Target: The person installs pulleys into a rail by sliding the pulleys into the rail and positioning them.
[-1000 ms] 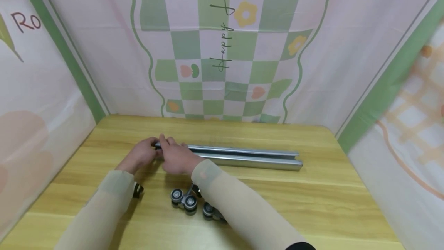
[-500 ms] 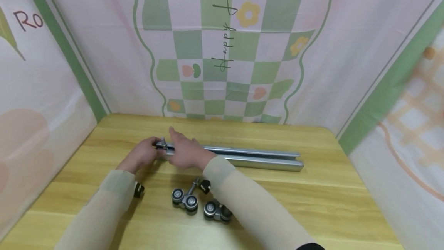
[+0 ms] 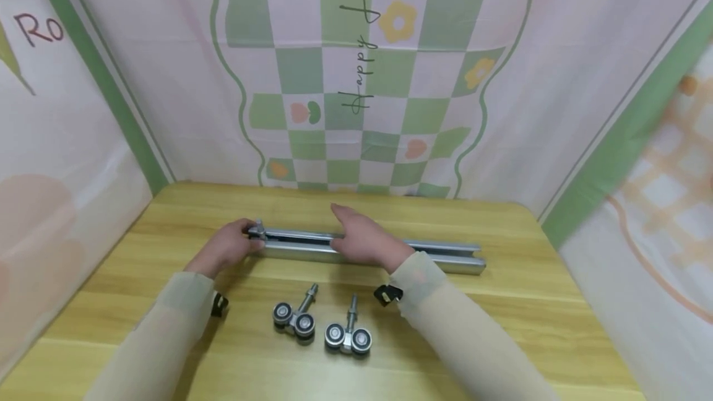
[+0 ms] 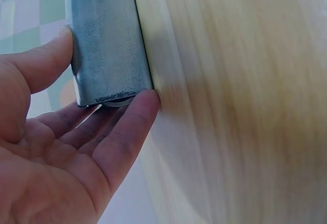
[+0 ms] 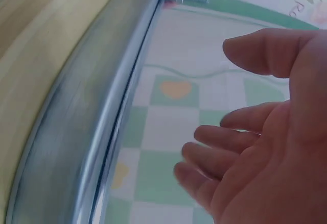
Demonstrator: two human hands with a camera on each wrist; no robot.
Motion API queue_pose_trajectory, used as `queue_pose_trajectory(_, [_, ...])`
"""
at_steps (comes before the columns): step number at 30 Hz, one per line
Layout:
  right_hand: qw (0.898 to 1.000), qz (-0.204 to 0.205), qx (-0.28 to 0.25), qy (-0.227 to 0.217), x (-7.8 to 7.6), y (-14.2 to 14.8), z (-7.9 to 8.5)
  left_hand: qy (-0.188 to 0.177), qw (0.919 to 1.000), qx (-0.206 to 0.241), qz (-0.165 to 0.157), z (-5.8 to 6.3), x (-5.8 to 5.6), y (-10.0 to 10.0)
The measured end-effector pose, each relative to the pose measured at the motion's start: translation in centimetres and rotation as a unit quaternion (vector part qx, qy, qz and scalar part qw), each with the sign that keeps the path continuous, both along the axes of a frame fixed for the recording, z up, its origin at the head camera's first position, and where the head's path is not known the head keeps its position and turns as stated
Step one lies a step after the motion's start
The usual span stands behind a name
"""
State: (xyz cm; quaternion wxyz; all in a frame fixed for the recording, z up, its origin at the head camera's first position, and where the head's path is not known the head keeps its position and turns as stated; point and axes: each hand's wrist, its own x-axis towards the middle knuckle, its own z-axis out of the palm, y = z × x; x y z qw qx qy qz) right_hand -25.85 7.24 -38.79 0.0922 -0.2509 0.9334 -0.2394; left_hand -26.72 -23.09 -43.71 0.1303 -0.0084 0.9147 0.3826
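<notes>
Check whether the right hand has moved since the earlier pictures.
Yes. In the head view, the right hand has moved rightward along the metal rail, away from its left end.

The rail (image 3: 306, 252) is shiny metal — the table (image 3: 501, 333), smooth wood.

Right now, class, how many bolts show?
3: one bolt on the left trolley, one on the right trolley, one at the left end of the rail. Others may be hidden.

The rail (image 3: 301, 253) is silver, 2 trolleys (image 3: 348, 341) silver-black, the backdrop (image 3: 390, 73) checked green.
</notes>
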Motion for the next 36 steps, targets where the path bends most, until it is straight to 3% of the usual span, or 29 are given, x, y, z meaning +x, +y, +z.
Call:
queue_pose_trajectory(8, [1.000, -0.006, 0.009, 0.021, 1.6, 2.0, 0.5, -0.006, 1.0000, -0.006, 0.002, 0.0, -0.1, -0.2])
queue_pose_trajectory(18, [0.999, 0.018, 0.008, 0.029, 4.1, 3.8, 0.2, -0.004, 1.0000, -0.007, 0.003, 0.1, 0.1, 0.0])
queue_pose_trajectory(28, [0.995, 0.011, -0.090, -0.037, 6.8, 5.9, -0.7, -0.002, 1.0000, -0.008, 0.001, -0.1, 0.0, -0.1])
queue_pose_trajectory(36, [0.979, 0.016, -0.169, -0.115, 7.9, 7.7, -2.7, -0.003, 1.0000, -0.006, 0.002, -0.2, -0.1, 0.0])
